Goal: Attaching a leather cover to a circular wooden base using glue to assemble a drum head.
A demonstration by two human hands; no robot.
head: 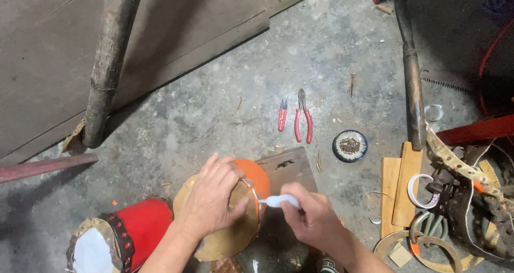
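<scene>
Orange drum point(256, 177) lies on its side on the concrete floor point(214, 112), tan skin point(225, 235) stretched over it. Left hand point(211, 201), fingers spread, presses that skin; right hand point(309, 215) pinches a white-handled tool point(278, 201) at the drum's rim. Fixing the skin's edge seems underway; a steady grip matters.

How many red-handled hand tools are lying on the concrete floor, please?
2: small snips and larger pliers, side by side beyond the hands; the cluttered right side may hide others.
</scene>
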